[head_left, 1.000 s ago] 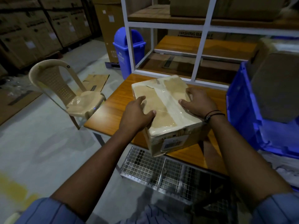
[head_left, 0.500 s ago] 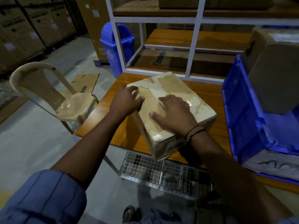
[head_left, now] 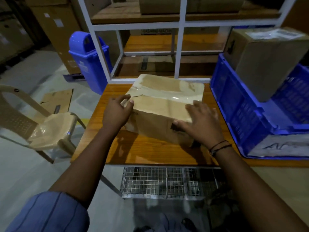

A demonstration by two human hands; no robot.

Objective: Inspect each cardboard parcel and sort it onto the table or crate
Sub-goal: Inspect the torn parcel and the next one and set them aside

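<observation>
- Gripping the near-left corner of the cardboard parcel [head_left: 167, 104] with the left hand [head_left: 117, 113], fingers curled over the top edge.
- Pressing the right hand [head_left: 200, 126] flat on the parcel's near-right corner, fingers straight and spread across the top, thumb against the front face; dark cords [head_left: 219, 146] round that wrist.
- Resting base-down on the wooden table [head_left: 142, 153], about mid-width and toward the far edge, turned a little askew to the table's sides; glossy tape across the top, front face creased.
- Standing at the table's right end, near the parcel with a narrow gap between: blue crate [head_left: 234, 104], with a second box [head_left: 267, 64] tilted inside and rising above the rim.
- Rising just behind the table's far edge: white-framed rack [head_left: 180, 24] with wooden shelves, cartons on the upper one.
- Standing on the floor left of the table: beige plastic chair [head_left: 50, 129], seat turned toward the table.
- Standing off the table's far-left corner: blue bin [head_left: 88, 59] with a swing lid.
- Lying flat on the floor left of the table, between chair and bin: sheet of cardboard [head_left: 56, 101].
- Hanging below the table's near edge: wire mesh basket [head_left: 158, 181].
</observation>
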